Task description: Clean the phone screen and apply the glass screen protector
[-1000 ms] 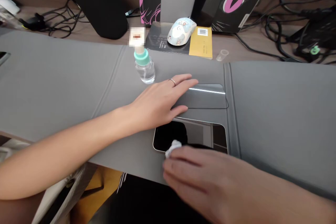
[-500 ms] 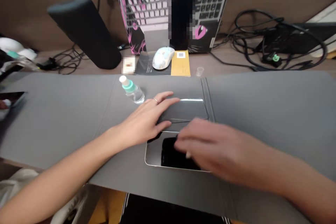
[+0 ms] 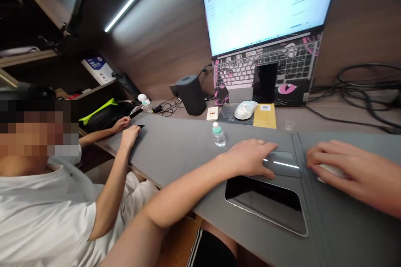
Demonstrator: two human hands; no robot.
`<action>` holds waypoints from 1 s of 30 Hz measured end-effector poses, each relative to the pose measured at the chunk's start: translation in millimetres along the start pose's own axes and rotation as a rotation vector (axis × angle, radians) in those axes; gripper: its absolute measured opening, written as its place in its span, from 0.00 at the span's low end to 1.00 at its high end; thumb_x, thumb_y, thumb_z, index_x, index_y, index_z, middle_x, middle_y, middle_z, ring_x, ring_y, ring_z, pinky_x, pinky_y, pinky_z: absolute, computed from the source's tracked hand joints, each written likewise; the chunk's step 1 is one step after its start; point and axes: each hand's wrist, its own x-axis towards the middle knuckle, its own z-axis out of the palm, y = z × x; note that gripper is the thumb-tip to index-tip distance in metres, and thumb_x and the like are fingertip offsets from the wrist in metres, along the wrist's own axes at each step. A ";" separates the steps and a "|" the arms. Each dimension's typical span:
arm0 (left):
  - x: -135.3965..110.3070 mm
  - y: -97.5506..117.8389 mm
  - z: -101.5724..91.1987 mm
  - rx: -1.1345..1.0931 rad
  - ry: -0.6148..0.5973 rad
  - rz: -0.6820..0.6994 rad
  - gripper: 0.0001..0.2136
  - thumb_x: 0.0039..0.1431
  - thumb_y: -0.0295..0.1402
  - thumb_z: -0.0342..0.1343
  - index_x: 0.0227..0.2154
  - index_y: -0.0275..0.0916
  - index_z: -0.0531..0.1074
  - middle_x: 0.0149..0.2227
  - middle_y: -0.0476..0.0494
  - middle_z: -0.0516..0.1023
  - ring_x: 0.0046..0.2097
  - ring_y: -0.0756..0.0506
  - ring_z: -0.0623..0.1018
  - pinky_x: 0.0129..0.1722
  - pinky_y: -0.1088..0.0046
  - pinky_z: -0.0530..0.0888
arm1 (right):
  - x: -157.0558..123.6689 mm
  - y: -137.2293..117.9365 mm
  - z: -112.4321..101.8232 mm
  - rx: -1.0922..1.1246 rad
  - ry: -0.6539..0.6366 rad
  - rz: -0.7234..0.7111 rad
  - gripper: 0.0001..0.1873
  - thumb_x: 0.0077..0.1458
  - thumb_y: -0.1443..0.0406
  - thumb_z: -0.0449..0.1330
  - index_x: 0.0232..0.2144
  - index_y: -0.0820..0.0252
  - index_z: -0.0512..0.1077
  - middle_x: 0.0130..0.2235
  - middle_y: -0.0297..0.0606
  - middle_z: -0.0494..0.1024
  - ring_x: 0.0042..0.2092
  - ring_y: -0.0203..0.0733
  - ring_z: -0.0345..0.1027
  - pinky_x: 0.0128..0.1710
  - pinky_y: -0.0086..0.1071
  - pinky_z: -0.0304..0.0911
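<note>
My left hand (image 3: 252,157) lies flat with fingers stretched out, its fingertips resting on a clear glass sheet (image 3: 283,164) on the grey desk mat (image 3: 175,146). A phone (image 3: 266,200) with a dark screen lies face up just in front of that hand. My right hand (image 3: 347,173) is off to the right on the mat, fingers curled over a small white cloth (image 3: 327,171). A small clear bottle with a teal cap (image 3: 218,134) stands upright behind my left hand.
An open laptop (image 3: 266,29) with a lit screen stands at the back, with a mouse (image 3: 246,109), a yellow booklet (image 3: 265,116) and a black speaker (image 3: 191,94) before it. Cables (image 3: 360,91) trail at the right. A person in a white shirt (image 3: 40,212) sits at my left, hands on another phone (image 3: 138,127).
The view has lifted, bringing the laptop screen and the neighbour into sight. My right hand left the phone screen and moved right onto the mat with the cloth. My left hand stayed on the glass sheet.
</note>
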 end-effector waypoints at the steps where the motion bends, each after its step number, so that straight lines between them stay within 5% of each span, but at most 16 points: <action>1: -0.5 1.0 1.1 0.001 0.006 0.002 0.38 0.65 0.45 0.68 0.72 0.34 0.62 0.64 0.29 0.74 0.65 0.33 0.75 0.63 0.57 0.76 | 2.8 -5.6 -2.3 0.012 -0.061 0.024 0.12 0.70 0.65 0.60 0.32 0.50 0.79 0.34 0.41 0.82 0.33 0.44 0.77 0.33 0.37 0.71; 8: -10.7 -8.9 19.7 -0.082 0.141 0.054 0.36 0.61 0.38 0.68 0.70 0.36 0.64 0.59 0.30 0.74 0.58 0.32 0.79 0.59 0.51 0.77 | 8.7 -36.4 -10.1 -0.069 -0.155 0.229 0.12 0.71 0.59 0.60 0.46 0.58 0.81 0.45 0.44 0.85 0.49 0.50 0.78 0.49 0.45 0.73; 15: -11.1 -25.3 42.6 -0.210 0.394 0.147 0.35 0.63 0.41 0.63 0.71 0.39 0.63 0.57 0.34 0.79 0.54 0.32 0.81 0.53 0.50 0.80 | 7.0 -46.8 -14.4 -0.075 -0.008 0.404 0.15 0.72 0.59 0.62 0.58 0.52 0.75 0.53 0.41 0.83 0.53 0.46 0.76 0.55 0.43 0.71; 20: -7.4 -26.1 44.0 -0.474 0.732 0.330 0.38 0.58 0.42 0.67 0.70 0.42 0.63 0.52 0.39 0.81 0.46 0.40 0.85 0.49 0.57 0.84 | 6.9 -56.9 -3.9 0.076 0.106 0.385 0.25 0.69 0.46 0.62 0.63 0.45 0.69 0.59 0.43 0.79 0.56 0.49 0.76 0.56 0.46 0.74; 24: -13.3 -18.5 42.8 -0.829 0.828 0.469 0.46 0.57 0.41 0.72 0.74 0.49 0.54 0.52 0.42 0.76 0.48 0.43 0.86 0.53 0.62 0.86 | 16.0 -69.4 15.3 0.229 0.073 0.308 0.37 0.58 0.37 0.68 0.60 0.46 0.67 0.66 0.47 0.74 0.66 0.54 0.71 0.62 0.51 0.73; 30: -67.0 4.6 63.5 -0.989 0.893 0.470 0.43 0.59 0.38 0.72 0.73 0.51 0.58 0.59 0.39 0.72 0.61 0.37 0.82 0.65 0.56 0.80 | 18.9 -95.2 23.6 0.383 -0.035 0.244 0.33 0.55 0.49 0.76 0.57 0.47 0.69 0.67 0.46 0.75 0.68 0.56 0.70 0.63 0.52 0.73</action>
